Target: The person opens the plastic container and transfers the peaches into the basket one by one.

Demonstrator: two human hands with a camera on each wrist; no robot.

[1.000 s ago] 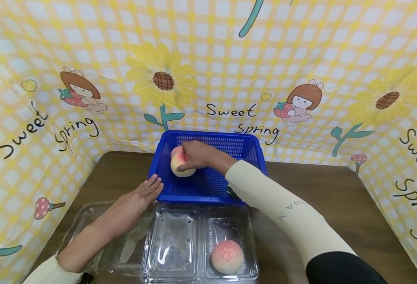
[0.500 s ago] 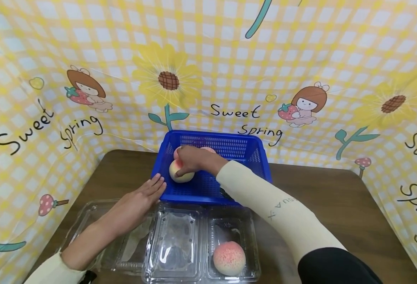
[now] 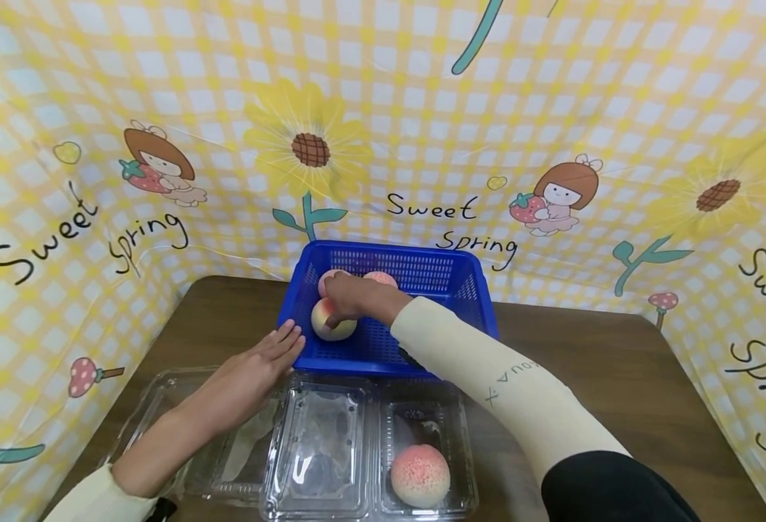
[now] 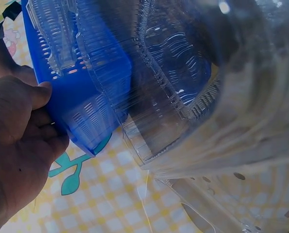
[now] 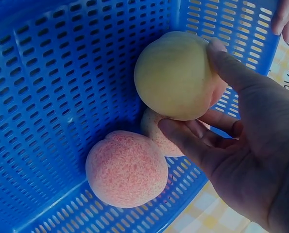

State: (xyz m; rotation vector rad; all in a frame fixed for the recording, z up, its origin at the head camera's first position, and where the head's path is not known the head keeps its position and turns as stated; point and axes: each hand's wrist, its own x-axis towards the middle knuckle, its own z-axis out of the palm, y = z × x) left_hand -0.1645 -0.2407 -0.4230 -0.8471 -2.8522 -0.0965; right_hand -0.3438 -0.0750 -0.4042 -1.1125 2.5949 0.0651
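Observation:
Inside the blue basket (image 3: 383,355), my right hand (image 3: 350,296) grips a pale yellow peach (image 5: 171,75) with a reddish side. In the right wrist view the thumb lies against its right side and a finger under it. A speckled pink peach (image 5: 127,170) sits lower in the basket; another peach (image 5: 171,138) is partly hidden behind my fingers. My left hand (image 3: 252,373) holds the basket's front left corner. The left wrist view shows its thumb (image 4: 42,94) on the near side of the edge and the fingers partly hidden past it.
A clear plastic box stands open in front of the basket, its lid half (image 3: 320,442) left of a half holding one pink peach (image 3: 420,475). More clear plastic packaging (image 3: 233,464) lies under the left forearm. A patterned cloth (image 3: 383,130) rises behind the brown table (image 3: 553,391).
My right hand has shifted slightly toward me inside the basket along with the yellow peach. Another pink peach has come into sight behind the wrist. The left hand keeps its place on the basket.

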